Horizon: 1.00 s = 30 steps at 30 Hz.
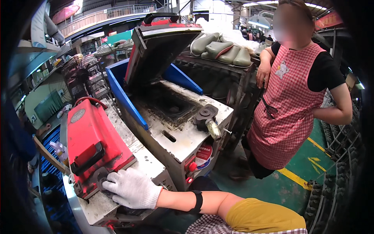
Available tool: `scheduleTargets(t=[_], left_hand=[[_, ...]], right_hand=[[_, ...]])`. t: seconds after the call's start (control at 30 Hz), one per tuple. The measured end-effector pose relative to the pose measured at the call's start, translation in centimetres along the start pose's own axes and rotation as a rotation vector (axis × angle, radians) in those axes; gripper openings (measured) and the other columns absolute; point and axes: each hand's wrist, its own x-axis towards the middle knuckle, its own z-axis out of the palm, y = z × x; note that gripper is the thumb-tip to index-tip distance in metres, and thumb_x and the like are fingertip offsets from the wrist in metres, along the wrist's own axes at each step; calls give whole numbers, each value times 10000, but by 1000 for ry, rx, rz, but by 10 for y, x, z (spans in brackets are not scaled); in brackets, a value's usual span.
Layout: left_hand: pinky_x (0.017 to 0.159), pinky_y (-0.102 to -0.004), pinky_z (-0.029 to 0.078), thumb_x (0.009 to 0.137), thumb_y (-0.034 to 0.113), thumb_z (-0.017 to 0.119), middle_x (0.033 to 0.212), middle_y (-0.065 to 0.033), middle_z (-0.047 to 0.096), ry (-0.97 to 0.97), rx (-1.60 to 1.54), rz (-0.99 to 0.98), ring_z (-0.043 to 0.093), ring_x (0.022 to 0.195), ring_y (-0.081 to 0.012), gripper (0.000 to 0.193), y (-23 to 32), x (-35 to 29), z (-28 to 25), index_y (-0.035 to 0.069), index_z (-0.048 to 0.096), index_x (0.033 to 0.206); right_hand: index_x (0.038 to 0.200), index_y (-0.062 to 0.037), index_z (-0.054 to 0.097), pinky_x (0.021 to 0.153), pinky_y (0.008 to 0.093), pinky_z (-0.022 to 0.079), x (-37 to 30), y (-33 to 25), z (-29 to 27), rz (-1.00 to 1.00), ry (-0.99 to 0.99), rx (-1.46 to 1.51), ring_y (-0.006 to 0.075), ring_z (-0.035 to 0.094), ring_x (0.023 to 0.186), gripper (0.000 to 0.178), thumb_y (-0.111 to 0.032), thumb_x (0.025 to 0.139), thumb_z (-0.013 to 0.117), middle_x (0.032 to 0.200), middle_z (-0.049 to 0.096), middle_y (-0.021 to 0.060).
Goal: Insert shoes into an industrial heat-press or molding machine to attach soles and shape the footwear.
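Note:
My right hand (pixel 134 188), in a white knitted glove, reaches in from the lower right. Its fingers curl round a dark round latch knob (pixel 102 180) at the front of a closed machine with a red lid (pixel 91 128). A black handle (pixel 89 159) is fixed to that lid, just beyond my fingers. To the right stands a second machine with its lid (pixel 161 50) raised over a blackened recess (pixel 171 103). A similar latch (pixel 206 113) with a taped grip sits at its front edge. My left hand is out of view.
A person in a red checked apron (pixel 286 101) stands at the right. Olive-green boots (pixel 220 48) lie on a rack behind the open machine. Blue side guards (pixel 126 95) flank that machine. Red buttons (pixel 192 166) are on its front, above a green floor (pixel 249 199) with yellow lines.

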Motion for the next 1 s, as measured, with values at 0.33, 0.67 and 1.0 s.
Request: scheduleTargets(t=[0.33,0.67,1.0], left_hand=[[1254,-438,331,883,391,686,1618,-140,476,-211,-571,20,469,1471,-315,860,59,-86,27,-11,406,1590],[1264,-437,324,851,381,714,1626,-123,468,-738,-1066,-141,470,1473,-302,918,104,-139,79,-3,377,1614],[1281,-411,241,971,235,615,1688,-253,321,-754,-248,593,301,1588,-322,834,212,-32,229,-18,232,1667]], right_hand=[[1309,-93,667,1068,468,472,-18,-18,-14,-151,370,567,347,607,1216,436,-142,879,720,1245,650,152],[1689,-1,-16,1305,390,124,-64,-28,-74,158,68,1115,306,43,1646,1062,-273,949,696,1772,60,220],[1571,81,418,1206,341,368,-40,199,-198,577,376,646,294,537,1416,867,-326,865,712,1537,542,260]])
